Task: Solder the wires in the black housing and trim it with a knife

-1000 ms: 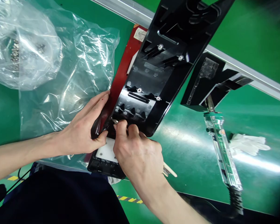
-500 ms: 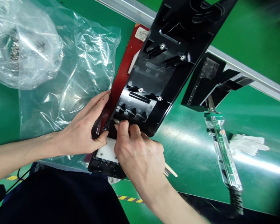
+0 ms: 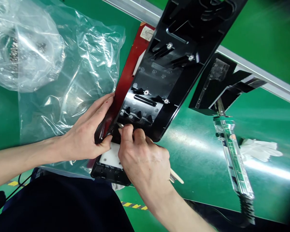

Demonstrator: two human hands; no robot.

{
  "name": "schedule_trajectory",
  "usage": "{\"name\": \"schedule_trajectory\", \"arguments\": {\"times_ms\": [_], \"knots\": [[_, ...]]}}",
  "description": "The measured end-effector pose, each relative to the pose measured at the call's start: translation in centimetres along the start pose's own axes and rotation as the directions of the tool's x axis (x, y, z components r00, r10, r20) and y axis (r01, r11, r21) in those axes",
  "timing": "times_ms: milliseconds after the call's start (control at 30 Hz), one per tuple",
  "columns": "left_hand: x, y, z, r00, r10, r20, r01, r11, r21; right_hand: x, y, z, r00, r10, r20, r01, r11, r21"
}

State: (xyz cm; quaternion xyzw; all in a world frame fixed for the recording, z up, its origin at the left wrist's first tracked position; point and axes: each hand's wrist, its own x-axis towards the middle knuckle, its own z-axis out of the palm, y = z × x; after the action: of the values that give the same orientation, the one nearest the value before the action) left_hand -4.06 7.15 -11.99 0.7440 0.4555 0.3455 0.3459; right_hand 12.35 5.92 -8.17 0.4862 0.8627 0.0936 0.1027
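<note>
My left hand (image 3: 87, 129) grips the left edge of a black plastic housing (image 3: 111, 172), thumb bent over its inner side and fingers stretched along a red board (image 3: 132, 58). My right hand (image 3: 145, 158) is closed around a slim hand tool (image 3: 177, 176). The tool's pale, split rear end sticks out beside the palm; its metal tip shows by the thumb, touching or close to the housing near my left thumb. A white plate with small screws (image 3: 110, 156) sits in the housing. A long black plastic shell (image 3: 159, 77) with ribs and metal inserts slants up behind my hands.
On the left lies a clear plastic bag (image 3: 87, 64) with small metal parts (image 3: 14, 51) inside. At right, a clear-handled soldering iron (image 3: 232, 154) rests in a black stand (image 3: 214, 80). A white glove (image 3: 261, 149) lies beyond it. A metal rail (image 3: 263, 67) crosses the green table.
Both hands and the tool keep almost the same place. The soldering iron, stand and glove appear slightly farther right, as the view has shifted a little.
</note>
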Motion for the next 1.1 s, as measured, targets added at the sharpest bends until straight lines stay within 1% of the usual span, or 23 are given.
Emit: {"name": "schedule_trajectory", "arguments": {"times_ms": [267, 500, 767, 1100], "knots": [[0.06, 0.07, -0.04, 1.0, -0.002, 0.006, 0.002, 1.0, 0.007, -0.01, -0.17, 0.07, 1.0, 0.009, -0.007, -0.009, 1.0, -0.026], [0.16, -0.11, -0.28, 1.0, 0.013, 0.018, -0.014, 0.999, 0.039, 0.11, -0.01, -0.51, 0.999, -0.038, -0.017, 0.037, 0.996, -0.086], [0.03, -0.07, -0.03, 1.0, -0.013, 0.01, 0.014, 1.0, -0.023, 0.33, 0.35, -0.55, 0.994, -0.107, 0.008, 0.108, 0.987, -0.117], [0.12, 0.07, -0.14, 1.0, -0.024, 0.009, 0.024, 1.0, -0.015, 0.0, 0.21, -0.19, 0.998, -0.064, -0.023, 0.063, 0.995, -0.076]]}}
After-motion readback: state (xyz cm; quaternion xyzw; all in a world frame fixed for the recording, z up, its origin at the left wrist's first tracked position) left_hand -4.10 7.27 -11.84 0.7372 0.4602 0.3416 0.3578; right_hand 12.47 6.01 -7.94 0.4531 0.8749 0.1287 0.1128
